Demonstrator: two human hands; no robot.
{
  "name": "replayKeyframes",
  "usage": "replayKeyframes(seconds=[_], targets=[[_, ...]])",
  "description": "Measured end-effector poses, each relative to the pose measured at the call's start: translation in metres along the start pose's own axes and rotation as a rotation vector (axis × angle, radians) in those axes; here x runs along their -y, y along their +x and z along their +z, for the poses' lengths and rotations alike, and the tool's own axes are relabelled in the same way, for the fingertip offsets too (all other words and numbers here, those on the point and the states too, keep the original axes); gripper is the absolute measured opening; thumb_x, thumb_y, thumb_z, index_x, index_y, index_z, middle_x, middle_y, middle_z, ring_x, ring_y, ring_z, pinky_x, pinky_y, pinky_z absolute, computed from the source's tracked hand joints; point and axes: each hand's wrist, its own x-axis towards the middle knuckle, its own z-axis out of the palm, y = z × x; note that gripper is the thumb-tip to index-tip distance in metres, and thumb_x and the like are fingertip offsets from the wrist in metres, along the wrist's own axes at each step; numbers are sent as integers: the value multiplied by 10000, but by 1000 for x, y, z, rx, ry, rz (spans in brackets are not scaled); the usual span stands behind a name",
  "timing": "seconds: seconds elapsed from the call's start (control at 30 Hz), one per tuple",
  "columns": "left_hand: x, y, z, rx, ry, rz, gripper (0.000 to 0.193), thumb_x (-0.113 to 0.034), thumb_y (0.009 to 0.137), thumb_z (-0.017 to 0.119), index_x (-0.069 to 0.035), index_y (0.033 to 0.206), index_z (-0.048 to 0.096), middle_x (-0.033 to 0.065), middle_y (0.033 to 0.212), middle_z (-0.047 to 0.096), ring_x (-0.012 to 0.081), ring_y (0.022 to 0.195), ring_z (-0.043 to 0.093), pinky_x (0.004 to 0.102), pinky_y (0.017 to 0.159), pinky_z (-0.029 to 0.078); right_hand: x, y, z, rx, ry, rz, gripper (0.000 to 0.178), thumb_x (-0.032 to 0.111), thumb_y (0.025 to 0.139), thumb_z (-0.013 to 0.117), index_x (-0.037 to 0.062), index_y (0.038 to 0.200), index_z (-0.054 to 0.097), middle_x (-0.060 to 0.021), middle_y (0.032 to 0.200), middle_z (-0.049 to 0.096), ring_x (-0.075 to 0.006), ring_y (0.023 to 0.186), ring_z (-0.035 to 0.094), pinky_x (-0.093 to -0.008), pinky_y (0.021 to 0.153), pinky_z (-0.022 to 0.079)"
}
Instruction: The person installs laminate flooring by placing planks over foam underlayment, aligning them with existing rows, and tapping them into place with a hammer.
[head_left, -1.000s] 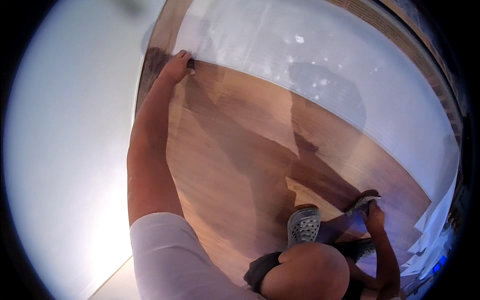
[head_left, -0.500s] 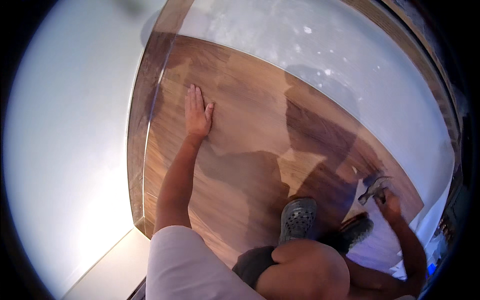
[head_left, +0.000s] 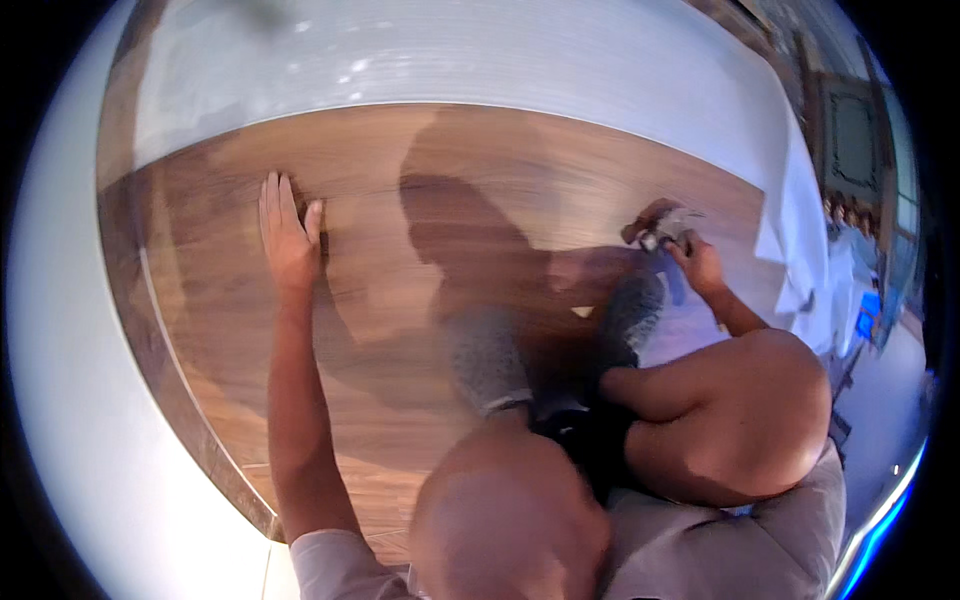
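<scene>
My left hand (head_left: 288, 240) lies flat on the wood-look plank floor (head_left: 370, 275), fingers together and stretched forward, thumb out to the side. It holds nothing. Out at the right, my right hand (head_left: 699, 262) is closed round a claw hammer (head_left: 655, 222). The hammer's head is slightly blurred, above the planks near their right end. Most of its handle is hidden by the hand, and I cannot tell whether the head touches the floor.
A white sheet (head_left: 450, 60) covers the ground beyond the planks and bunches at the right. Along the left runs a brown skirting strip (head_left: 160, 280) below a white wall (head_left: 60, 330). My shoes (head_left: 487, 355) stand between my hands, beside a small pale chip (head_left: 583, 312).
The view has swung to the right. My right hand has carried the hammer farther forward from the pale chip. My left hand stays flat on the planks.
</scene>
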Motion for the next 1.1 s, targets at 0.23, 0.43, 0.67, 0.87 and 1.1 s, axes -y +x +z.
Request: replayKeyframes(seconds=[0.23,0.43,0.67,0.87,1.1], targets=[[-112,105,46,229,-51,229,528,-297,928,631,-25,1365,511,170,1420,483,335,1329,424,429,1130,325,-52,-43,42,-140,116,-19,491,529,911,594,39,876,573,-212,777,634,-408,731,628,-490,642,478],[-133,117,50,218,26,271,466,-226,886,682,-22,1288,562,176,1332,534,364,1240,485,442,1062,389,-66,-25,-3,-224,-25,-111,295,328,954,577,48,1020,644,-175,970,671,-367,954,636,-451,853,511],[-144,114,73,188,30,302,430,-208,880,684,-8,1241,561,197,1289,547,388,1220,489,469,1028,403,-47,112,-35,-733,137,-320,330,294,904,620,12,1075,615,-175,1189,574,-349,1142,522,-449,943,464],[-134,110,63,190,100,337,426,-284,922,610,-3,1240,561,222,1284,544,420,1216,489,502,1021,396,-38,130,-28,-629,320,-262,332,269,902,612,6,1104,616,-191,1209,560,-366,1211,488,-435,1027,426],[-108,80,11,426,174,169,667,-277,841,726,-65,1413,459,178,1464,429,363,1362,377,474,1136,305,-11,137,15,-475,461,-263,414,165,919,547,53,1317,547,-197,1399,485,-381,1313,421,-465,1113,340]])
